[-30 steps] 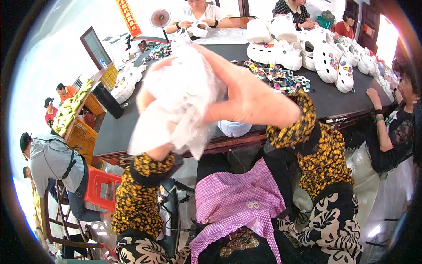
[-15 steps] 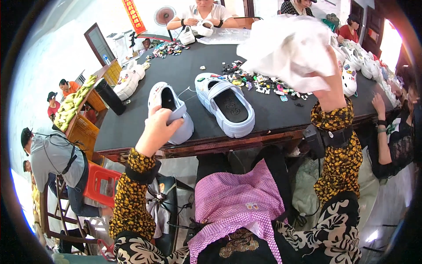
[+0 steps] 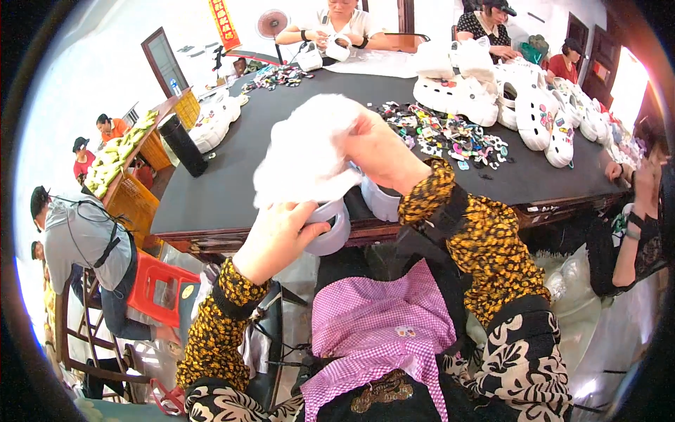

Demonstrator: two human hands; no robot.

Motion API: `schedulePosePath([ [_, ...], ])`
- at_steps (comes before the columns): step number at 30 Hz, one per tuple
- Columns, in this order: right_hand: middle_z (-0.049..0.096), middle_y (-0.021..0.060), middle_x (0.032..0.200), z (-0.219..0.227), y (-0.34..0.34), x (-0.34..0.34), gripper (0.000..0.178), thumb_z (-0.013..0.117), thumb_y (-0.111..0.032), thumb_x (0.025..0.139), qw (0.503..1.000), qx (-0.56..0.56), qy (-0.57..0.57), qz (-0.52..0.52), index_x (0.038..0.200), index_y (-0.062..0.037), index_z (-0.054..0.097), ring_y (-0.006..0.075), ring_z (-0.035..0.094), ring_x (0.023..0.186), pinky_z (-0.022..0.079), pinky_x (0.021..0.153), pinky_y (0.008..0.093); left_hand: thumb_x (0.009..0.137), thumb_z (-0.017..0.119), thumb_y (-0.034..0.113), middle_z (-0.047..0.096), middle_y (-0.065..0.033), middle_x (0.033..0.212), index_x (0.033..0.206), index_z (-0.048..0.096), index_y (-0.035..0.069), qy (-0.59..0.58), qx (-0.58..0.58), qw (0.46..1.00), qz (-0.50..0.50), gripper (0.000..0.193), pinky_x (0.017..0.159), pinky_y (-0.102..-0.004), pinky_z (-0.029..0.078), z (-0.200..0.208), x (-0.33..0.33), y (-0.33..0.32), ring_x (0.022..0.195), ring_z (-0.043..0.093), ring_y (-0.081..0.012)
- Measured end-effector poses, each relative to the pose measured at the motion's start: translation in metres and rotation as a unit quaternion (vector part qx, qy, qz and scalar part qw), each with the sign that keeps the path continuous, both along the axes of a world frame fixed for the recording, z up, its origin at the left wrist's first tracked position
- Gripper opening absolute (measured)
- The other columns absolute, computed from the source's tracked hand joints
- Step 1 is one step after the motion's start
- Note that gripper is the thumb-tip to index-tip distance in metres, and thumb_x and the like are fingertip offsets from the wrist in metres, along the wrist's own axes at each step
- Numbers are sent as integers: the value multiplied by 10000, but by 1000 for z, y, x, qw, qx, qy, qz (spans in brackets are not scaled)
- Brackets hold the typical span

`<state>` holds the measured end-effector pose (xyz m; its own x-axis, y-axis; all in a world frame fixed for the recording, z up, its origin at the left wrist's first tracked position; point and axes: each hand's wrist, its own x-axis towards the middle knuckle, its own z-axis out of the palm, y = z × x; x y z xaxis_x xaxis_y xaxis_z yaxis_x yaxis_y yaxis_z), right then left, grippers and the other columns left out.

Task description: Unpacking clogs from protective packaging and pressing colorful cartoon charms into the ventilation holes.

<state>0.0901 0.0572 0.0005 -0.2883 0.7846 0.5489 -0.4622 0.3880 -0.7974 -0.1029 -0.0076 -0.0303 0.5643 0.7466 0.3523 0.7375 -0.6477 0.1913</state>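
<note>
My right hand pinches a thin, crumpled white sheet between thumb and fingers. The sheet hangs above the near part of the dark table. Under its lower edge, my left hand is closed on a light blue clog, its thumb lying along the shoe and its fingertips partly hidden. A second light blue clog rests on the table to the right, mostly covered by the sheet and my right hand.
Many small colourful shoe charms lie beyond my right hand. White clogs crowd the table's right side, and others stand at left beside a black cylinder. Across the table, a person handles white clogs.
My right hand has brought the white sheet left and down from the far right, over the blue clogs. My left hand and the clog in it have shifted right and nearer to me.
</note>
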Motion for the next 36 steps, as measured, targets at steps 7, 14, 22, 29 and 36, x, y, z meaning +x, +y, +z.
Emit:
schedulePosePath([
  [7,629,222,859,1,-1,0,276,531,-59,755,750,372,-505,-209,1014,-22,620,372,619,833,493,730,425,803,653,302,640,-141,910,918,666,16,-26,96,994,-41,309,899,-405,352,-6,-7,-3,941,573,-288],
  [14,646,168,834,17,-11,-16,209,557,-84,737,643,381,-648,-151,912,-65,671,317,657,773,521,680,423,779,685,232,610,-151,1078,1113,592,65,36,69,997,-18,385,992,-443,298,-4,-9,-10,1063,535,-310],
  [22,660,150,834,1,-7,-39,172,588,-128,751,571,444,-633,-275,861,-27,673,262,674,749,528,604,377,795,667,283,606,-139,921,868,589,-1,-6,155,988,-4,303,957,-444,336,-13,-8,-6,992,549,-292],
  [29,642,116,853,-10,-1,-56,177,624,-164,726,465,433,-680,-366,854,-52,670,200,641,814,522,634,308,752,709,227,585,-154,953,988,552,-21,-73,197,977,25,377,914,-420,364,-27,-2,-5,977,535,-322],
  [36,587,160,934,-17,4,-41,267,555,-93,784,629,409,-556,-358,1027,16,532,289,611,899,525,726,343,706,752,275,562,-154,1019,1234,486,-54,-94,128,986,57,676,898,-410,368,-13,0,-16,997,512,-305],
])
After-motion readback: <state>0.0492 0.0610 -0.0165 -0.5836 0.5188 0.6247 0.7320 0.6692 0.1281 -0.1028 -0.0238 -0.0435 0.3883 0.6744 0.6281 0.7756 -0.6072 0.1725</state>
